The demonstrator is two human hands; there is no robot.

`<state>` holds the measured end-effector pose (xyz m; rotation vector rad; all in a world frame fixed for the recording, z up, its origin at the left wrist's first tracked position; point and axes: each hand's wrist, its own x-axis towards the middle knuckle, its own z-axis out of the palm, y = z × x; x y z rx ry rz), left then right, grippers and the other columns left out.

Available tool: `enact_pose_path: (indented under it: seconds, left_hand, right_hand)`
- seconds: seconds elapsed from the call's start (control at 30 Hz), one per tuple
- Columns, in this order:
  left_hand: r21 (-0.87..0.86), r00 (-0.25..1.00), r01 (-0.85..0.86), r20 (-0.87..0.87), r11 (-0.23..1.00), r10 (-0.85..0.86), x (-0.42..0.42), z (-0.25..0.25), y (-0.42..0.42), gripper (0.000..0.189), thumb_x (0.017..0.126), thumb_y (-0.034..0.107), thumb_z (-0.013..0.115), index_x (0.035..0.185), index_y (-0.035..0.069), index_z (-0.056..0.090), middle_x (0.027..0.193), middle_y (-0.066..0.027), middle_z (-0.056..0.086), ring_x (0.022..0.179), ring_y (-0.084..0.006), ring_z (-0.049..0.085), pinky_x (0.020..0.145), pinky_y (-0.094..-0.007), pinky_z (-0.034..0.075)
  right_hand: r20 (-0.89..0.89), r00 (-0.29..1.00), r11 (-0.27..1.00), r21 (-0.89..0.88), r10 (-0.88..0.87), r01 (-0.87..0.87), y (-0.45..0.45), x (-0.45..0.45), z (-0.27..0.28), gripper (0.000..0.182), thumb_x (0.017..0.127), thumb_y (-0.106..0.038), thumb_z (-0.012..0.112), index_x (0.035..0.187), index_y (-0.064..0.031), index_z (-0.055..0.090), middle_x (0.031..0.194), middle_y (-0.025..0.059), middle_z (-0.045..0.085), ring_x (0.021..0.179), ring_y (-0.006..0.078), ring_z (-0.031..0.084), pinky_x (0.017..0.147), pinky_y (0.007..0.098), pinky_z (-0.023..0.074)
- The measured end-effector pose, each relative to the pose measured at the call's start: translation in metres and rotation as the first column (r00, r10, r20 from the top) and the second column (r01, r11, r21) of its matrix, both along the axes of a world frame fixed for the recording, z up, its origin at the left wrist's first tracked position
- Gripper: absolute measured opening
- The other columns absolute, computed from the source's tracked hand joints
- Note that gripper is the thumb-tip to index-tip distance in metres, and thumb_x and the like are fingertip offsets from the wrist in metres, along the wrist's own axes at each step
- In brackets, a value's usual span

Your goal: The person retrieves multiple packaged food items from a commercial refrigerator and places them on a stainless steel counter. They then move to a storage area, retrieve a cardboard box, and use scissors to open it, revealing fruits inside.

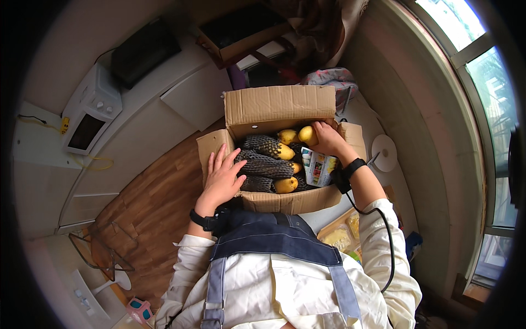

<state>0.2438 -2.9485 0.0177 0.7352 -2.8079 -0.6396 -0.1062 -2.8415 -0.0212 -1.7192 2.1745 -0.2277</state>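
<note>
An open cardboard box (279, 103) stands before me with its flaps folded outward. Inside lie several yellow mangoes, most of them partly in dark foam-net sleeves (267, 165). My right hand (326, 139) reaches into the far right corner, its fingers around a bare yellow mango (307, 135); the fingertips are partly hidden. Beside that mango lies another yellow one (287, 136). A printed card (318, 166) with pictures rests at the box's right side, below my right hand. My left hand (222, 174) lies with spread fingers over the left flap and edge, holding nothing.
Packed yellow food in a tray (339, 236) sits near my right forearm. A white round disc (384, 153) lies right of the box, a patterned bag (335, 82) behind it. A white microwave (92, 113) stands at left. A black cable runs along my right arm.
</note>
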Motion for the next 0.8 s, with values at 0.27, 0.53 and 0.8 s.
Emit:
enact_pose_path:
  seconds: [0.27,0.53,0.8]
  left_hand:
    - [-0.022,1.0,-0.002,-0.005,1.0,0.002,0.004,-0.001,0.0,0.035,0.084,0.025,0.058,0.116,0.012,0.06,0.14,-0.0057,0.036,0.138,-0.0295,0.014,0.111,-0.0497,0.01]
    - [0.001,1.0,-0.02,-0.013,1.0,0.02,0.003,-0.003,0.001,0.035,0.084,0.025,0.058,0.116,0.012,0.059,0.141,-0.0051,0.035,0.138,-0.0294,0.015,0.111,-0.0497,0.009]
    - [0.027,0.999,-0.037,-0.007,0.999,0.037,0.005,-0.014,-0.002,0.046,0.086,0.024,0.055,0.131,0.017,0.047,0.142,-0.0038,0.033,0.139,-0.0309,0.012,0.111,-0.0522,0.009]
  right_hand:
    - [-0.028,0.997,0.995,-0.06,0.074,-0.076,-0.001,-0.003,0.0,0.065,0.063,-0.027,0.076,0.115,-0.0013,0.048,0.107,0.0217,0.054,0.103,0.0373,0.052,0.088,0.041,0.0445]
    - [-0.029,0.995,0.996,0.006,0.091,-0.091,-0.004,-0.003,0.009,0.066,0.062,-0.027,0.077,0.115,-0.0015,0.047,0.11,0.0218,0.054,0.104,0.0372,0.052,0.089,0.0414,0.0442]
    - [-0.269,0.924,0.954,-0.05,0.271,-0.294,-0.034,0.094,0.067,0.032,0.081,-0.031,0.062,0.097,-0.0034,0.057,0.09,0.0121,0.064,0.09,0.0288,0.061,0.08,0.0382,0.0478]
